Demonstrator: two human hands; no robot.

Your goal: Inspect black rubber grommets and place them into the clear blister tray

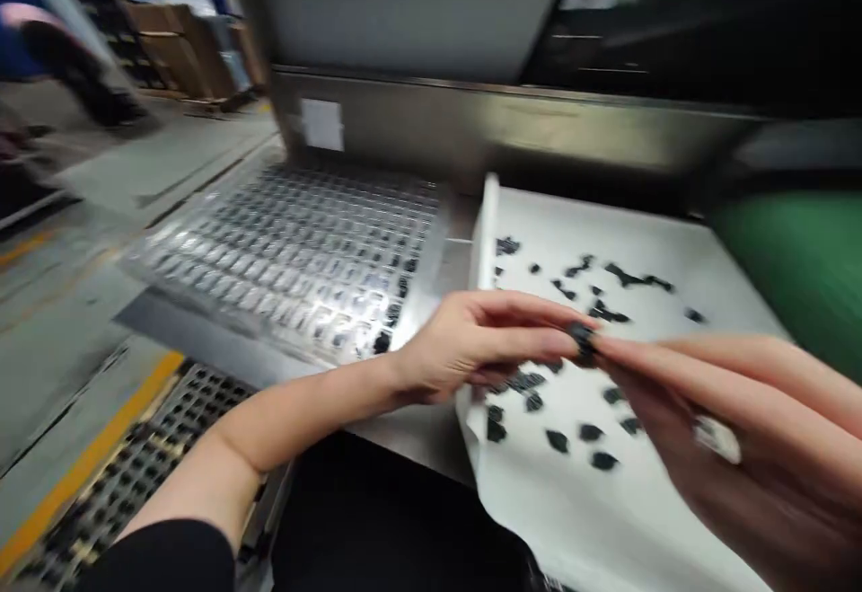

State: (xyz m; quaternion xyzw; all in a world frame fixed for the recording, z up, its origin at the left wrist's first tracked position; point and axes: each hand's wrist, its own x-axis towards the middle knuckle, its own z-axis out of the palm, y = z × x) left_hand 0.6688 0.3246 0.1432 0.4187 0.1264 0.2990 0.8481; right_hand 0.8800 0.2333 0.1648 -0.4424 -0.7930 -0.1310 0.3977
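Over a white-lined tray (673,242), a small black part (583,342) is pinched from both sides by my two hands. My left hand (471,340) reaches in from the left with thumb and forefinger closed on it. From the right, my right hand (734,403) grips the part's other edge with its fingertips. A small whitish object (717,437) shows among the right hand's fingers; its kind is unclear. Below and behind the hands, several loose black pieces (604,461) lie scattered on the white lining. Fingers cover much of the held part, and it is blurred.
Left of the white tray lies a clear plastic tray (289,251) with rows of pockets, a few at its right edge holding dark pieces. A metal machine wall (417,116) rises behind. Something green (801,269) stands at right. Cardboard boxes (179,48) and a person (67,53) are far left.
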